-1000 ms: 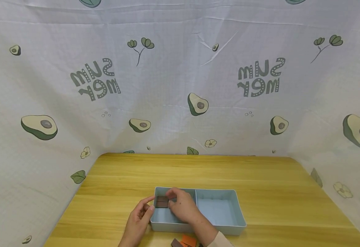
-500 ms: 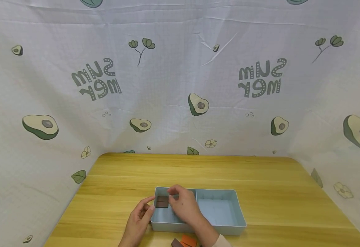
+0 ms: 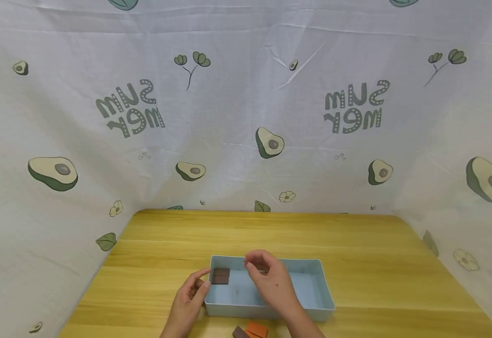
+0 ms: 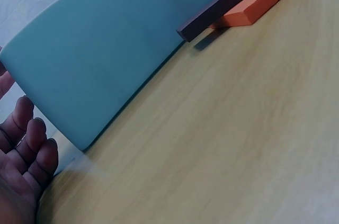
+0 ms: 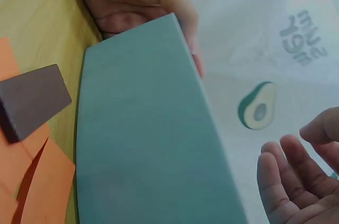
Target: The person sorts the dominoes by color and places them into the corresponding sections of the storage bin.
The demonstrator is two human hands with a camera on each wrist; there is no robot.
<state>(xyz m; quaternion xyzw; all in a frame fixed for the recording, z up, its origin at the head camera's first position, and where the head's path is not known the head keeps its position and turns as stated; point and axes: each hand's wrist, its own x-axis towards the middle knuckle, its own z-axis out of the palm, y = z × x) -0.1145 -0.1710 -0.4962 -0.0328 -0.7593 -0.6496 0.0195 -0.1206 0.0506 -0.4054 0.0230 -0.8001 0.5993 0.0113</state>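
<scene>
My left hand [image 3: 188, 300] is at the 9 o'clock end of the blue box [image 3: 229, 310], index finger and thumb up against the rim, a fair space between them, the other fingers loosely bent outside the wall. My right hand [image 3: 273, 281] hangs over the middle of the box, fingertips pointing toward 11 o'clock; this grip is loosely rounded, with a gap between thumb and fingers. I see nothing in it, though the palm is partly out of view, so I can't be quite sure. Two dark brown blocks [image 3: 220, 276] lie side by side in the box, close to its 9 o'clock wall. Outside, near 7 o'clock on the table [image 3: 356, 244], a loose brown block [image 3: 240, 333] rests on some orange blocks [image 3: 257, 328].
</scene>
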